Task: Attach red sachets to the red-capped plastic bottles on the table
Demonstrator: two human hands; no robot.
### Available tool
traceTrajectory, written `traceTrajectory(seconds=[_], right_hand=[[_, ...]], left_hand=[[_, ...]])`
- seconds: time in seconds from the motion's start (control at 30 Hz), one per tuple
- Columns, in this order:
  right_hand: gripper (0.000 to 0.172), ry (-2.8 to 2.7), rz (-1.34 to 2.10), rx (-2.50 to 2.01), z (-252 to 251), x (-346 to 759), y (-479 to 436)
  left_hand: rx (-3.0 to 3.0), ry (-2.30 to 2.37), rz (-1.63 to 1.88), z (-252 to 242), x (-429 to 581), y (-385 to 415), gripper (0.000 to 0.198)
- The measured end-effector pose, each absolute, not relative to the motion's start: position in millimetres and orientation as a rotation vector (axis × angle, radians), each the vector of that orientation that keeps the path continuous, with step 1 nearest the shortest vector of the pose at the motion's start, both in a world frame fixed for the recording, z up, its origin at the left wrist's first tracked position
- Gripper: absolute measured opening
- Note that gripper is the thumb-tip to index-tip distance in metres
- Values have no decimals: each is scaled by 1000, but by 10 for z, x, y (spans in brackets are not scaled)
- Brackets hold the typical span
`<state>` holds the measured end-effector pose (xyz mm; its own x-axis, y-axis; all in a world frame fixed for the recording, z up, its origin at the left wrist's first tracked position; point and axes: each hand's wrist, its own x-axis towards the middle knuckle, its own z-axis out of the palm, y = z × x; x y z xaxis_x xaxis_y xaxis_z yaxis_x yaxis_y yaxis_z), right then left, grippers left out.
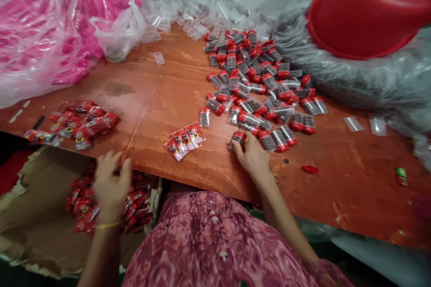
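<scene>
My right hand [253, 156] has its thumb and fingers around a small clear container with a red cap [239, 138], at the near edge of a pile of similar containers [249, 76] with dark contents. My left hand [112, 181], slightly blurred, hangs with fingers apart and nothing in them, over a cardboard box [40, 215] of red wrapped packets [84, 204]. Between my hands, several red printed cards [185, 140] lie fanned on the table. A single container [204, 117] lies just behind them. More red wrapped packets [89, 125] are heaped at the table's left.
On the brown table [161, 94], loose clear sleeves [195, 27] are strewn along the back. A pink-filled plastic bag [60, 22] stands back left. At the right, a red tub [363, 13] rests on a grey-filled bag [353, 78]. A red cap [310, 169] lies nearer.
</scene>
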<state>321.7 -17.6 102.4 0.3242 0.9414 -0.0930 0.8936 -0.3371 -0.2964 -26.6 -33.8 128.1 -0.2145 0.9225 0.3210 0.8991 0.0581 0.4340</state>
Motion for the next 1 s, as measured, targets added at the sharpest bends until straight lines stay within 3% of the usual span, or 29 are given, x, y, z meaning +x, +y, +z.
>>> traceTrajectory(seconds=[0.17, 0.3, 0.53, 0.77, 0.87, 1.0], right_hand=[[58, -1599, 271, -2204, 985, 3235, -102], [47, -1561, 293, -2019, 940, 3263, -313], [31, -1566, 439, -1756, 1016, 3035, -329], [40, -1310, 1003, -1514, 1126, 2579, -39], [30, -1163, 1102, -1351, 1141, 2467, 54], [30, -1086, 1053, -1325, 1133, 2497, 56]], left_hand=[[2364, 1740, 481, 1156, 907, 344, 36], [2357, 1666, 337, 1054, 1193, 490, 30], [2230, 1670, 635, 1043, 1105, 446, 23], [2113, 1674, 821, 1328, 1152, 373, 29], [2068, 1580, 882, 1394, 1228, 271, 28], [1492, 1465, 1031, 1375, 1294, 187, 44]])
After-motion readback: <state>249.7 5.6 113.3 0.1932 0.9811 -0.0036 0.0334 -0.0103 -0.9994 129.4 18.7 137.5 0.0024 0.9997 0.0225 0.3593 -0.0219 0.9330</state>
